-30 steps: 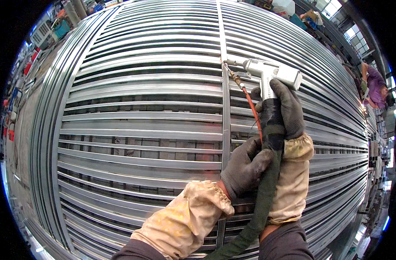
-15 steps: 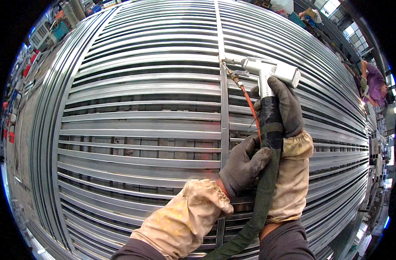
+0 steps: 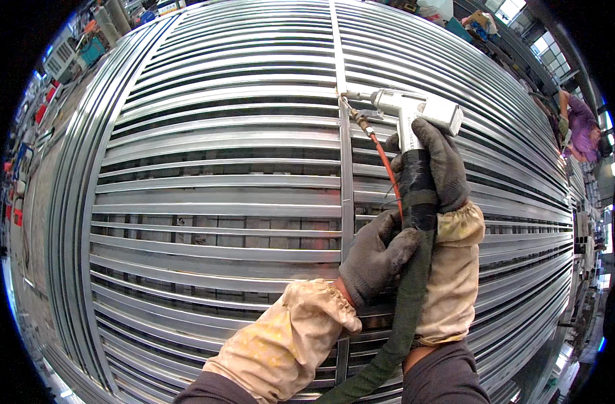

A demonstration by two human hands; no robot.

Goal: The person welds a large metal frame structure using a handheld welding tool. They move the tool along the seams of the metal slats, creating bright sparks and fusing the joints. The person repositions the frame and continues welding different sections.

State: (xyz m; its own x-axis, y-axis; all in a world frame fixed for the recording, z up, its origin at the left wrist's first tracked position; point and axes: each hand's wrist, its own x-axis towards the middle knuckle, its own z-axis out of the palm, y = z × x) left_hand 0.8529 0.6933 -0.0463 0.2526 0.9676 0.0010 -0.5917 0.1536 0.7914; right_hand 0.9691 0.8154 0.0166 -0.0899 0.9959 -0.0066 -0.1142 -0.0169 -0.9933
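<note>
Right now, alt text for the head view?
Gloved right hand gripping a silver handheld tool by its black-wrapped handle, nose at a long metal bar; gloved left hand lower, at the dark green hose. Underneath, a wide frame of parallel metal bars; far right, a person in purple.

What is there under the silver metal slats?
Through gaps between the slats, a dark grey, block-patterned surface shows. What lies directly beneath each slat is covered.
</note>
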